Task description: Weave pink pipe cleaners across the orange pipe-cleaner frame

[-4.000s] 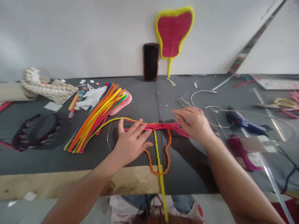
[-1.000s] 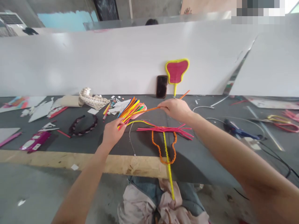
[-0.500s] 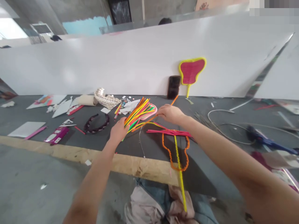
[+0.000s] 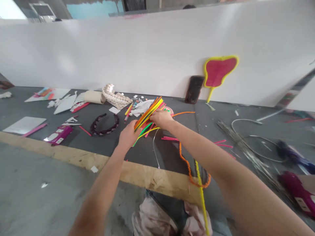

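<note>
My left hand (image 4: 128, 134) is wrapped round the lower end of a bundle of pipe cleaners (image 4: 150, 113) in orange, yellow, blue, green and pink. My right hand (image 4: 161, 118) is at the bundle's right side, its fingers closed on some of the strands; the fingertips are partly hidden. Beyond the right wrist an orange pipe cleaner (image 4: 184, 113) stretches over the dark tabletop. Under my right forearm lie pink pipe cleaners (image 4: 169, 138), partly covered, with a twisted orange loop (image 4: 188, 165) and a long yellow twisted stem (image 4: 202, 196) hanging over the table edge.
A phone (image 4: 194, 89) and a red fan shape with yellow edging (image 4: 220, 72) lean on the white partition (image 4: 147, 52). Left are a dark braided headband (image 4: 104, 124), a purple box (image 4: 59, 135) and white scraps. Wires (image 4: 246, 147) and a glue gun (image 4: 295, 154) lie right.
My right hand has moved left to the bundle from the orange pipe cleaner it held out to the right. That strand now lies on the table. The view has tilted down.
</note>
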`<state>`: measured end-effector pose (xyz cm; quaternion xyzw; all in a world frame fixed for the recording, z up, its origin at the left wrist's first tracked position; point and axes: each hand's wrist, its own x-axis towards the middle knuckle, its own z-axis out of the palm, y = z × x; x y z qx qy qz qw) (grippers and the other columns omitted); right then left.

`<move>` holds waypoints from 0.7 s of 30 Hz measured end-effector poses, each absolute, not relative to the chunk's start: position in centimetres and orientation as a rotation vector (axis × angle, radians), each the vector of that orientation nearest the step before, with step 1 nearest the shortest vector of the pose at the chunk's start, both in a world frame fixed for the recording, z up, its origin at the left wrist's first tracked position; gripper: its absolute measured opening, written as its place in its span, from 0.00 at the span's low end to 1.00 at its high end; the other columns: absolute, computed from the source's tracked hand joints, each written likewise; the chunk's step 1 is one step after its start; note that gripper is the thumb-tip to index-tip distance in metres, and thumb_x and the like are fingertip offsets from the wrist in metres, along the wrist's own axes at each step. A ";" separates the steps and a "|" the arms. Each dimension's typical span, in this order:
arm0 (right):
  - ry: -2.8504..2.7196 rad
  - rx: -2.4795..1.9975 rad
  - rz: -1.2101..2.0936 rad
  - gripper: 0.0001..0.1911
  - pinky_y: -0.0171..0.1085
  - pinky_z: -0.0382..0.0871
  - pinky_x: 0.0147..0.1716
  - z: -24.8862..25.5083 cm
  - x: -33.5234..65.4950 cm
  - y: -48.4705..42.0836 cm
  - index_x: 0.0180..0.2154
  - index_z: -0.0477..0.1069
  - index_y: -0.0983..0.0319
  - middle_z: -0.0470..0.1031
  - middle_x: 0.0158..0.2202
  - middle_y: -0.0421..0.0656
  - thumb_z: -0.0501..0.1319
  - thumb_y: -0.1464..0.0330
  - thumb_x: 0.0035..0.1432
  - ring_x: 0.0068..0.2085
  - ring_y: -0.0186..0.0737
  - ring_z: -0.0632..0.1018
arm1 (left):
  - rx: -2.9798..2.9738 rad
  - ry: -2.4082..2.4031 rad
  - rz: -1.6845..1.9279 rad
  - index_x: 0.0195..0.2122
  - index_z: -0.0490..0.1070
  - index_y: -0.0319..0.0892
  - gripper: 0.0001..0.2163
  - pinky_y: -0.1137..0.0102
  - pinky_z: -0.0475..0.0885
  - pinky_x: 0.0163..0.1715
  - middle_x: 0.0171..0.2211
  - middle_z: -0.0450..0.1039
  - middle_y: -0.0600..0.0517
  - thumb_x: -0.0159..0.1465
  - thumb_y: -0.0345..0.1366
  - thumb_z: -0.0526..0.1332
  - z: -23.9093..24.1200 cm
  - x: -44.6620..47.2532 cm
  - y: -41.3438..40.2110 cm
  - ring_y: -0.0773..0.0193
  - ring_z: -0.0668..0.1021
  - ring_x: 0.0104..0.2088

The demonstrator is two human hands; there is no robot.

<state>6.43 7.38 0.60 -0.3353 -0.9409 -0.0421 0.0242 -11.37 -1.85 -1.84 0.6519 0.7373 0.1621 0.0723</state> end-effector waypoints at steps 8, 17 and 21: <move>-2.738 -1.178 -0.218 0.15 0.36 0.64 0.43 4.9 10.1 8.0 0.47 0.70 0.71 0.77 0.45 0.54 0.49 0.80 0.63 0.47 0.41 0.74 | 2.023 2.184 0.408 0.58 0.62 0.41 0.22 0.63 0.70 0.44 0.52 0.72 0.41 0.65 0.44 0.55 -2.1 -11.1 -2.1 0.50 0.76 0.50; -2.268 -1.668 -0.106 0.15 0.34 0.66 0.36 8.7 24.4 0.6 0.47 0.71 0.61 0.80 0.38 0.44 0.50 0.71 0.64 0.35 0.38 0.78 | 2.395 2.278 0.796 0.52 0.71 0.45 0.16 0.51 0.62 0.52 0.51 0.69 0.40 0.65 0.44 0.57 -0.7 -5.6 -4.6 0.44 0.68 0.53; -2.289 -2.015 0.044 0.13 0.35 0.65 0.30 6.4 29.3 -5.8 0.43 0.74 0.54 0.81 0.36 0.39 0.52 0.67 0.62 0.32 0.41 0.79 | 2.632 1.881 0.787 0.38 0.77 0.50 0.06 0.52 0.59 0.53 0.46 0.71 0.46 0.63 0.41 0.61 -0.9 0.5 -6.4 0.50 0.68 0.51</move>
